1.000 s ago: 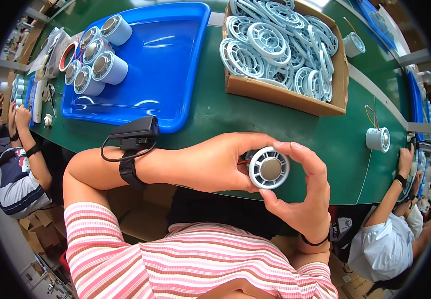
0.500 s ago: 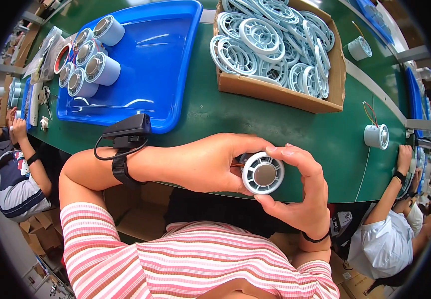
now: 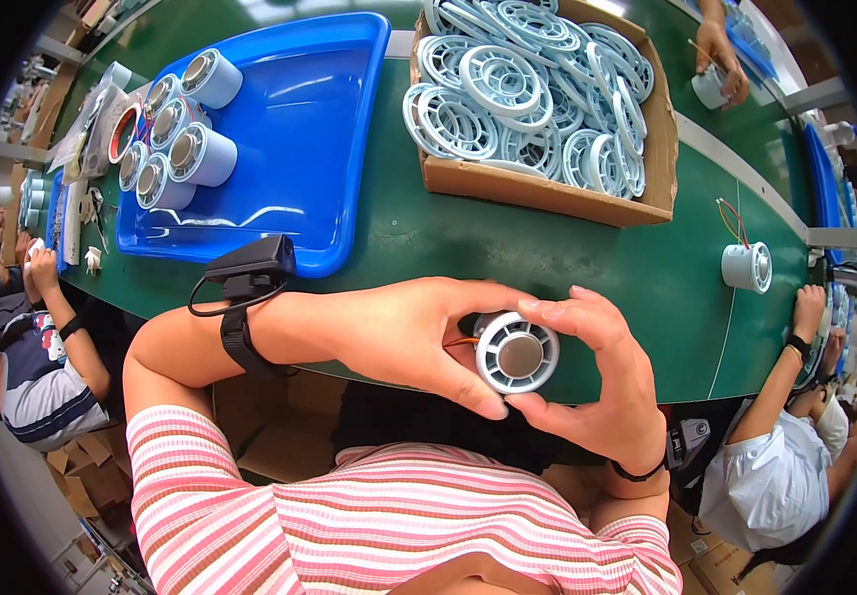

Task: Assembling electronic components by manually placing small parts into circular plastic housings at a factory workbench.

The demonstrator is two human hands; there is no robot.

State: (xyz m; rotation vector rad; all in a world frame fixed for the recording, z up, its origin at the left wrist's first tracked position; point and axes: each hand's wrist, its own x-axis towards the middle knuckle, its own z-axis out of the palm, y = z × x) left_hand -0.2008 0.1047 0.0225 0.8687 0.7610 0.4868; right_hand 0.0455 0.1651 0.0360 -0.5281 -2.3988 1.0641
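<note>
Between my two hands is a small cylindrical motor (image 3: 521, 355), its spoked pale rim and round metal centre facing up toward me. My left hand (image 3: 403, 332) grips its left side, fingers along the far edge and thumb at the near edge. Orange-brown wires come out on that side, partly hidden by the hand. My right hand (image 3: 602, 372) curves round the right side, with fingertips near the far rim and thumb at the near rim. The motor is held over the front edge of the green table (image 3: 418, 238).
A blue tray (image 3: 294, 129) at left holds several similar pale motors (image 3: 202, 156). Beyond my hands stands a cardboard box (image 3: 547, 198) heaped with pale spoked rings (image 3: 500, 81). One wired motor (image 3: 745, 268) lies at right. Co-workers' hands (image 3: 721, 50) are at the far right and left.
My left thumb has come round to the motor's near edge, and its fingers have shifted along the rim. At the far right, another person's hand has come onto a motor standing there.
</note>
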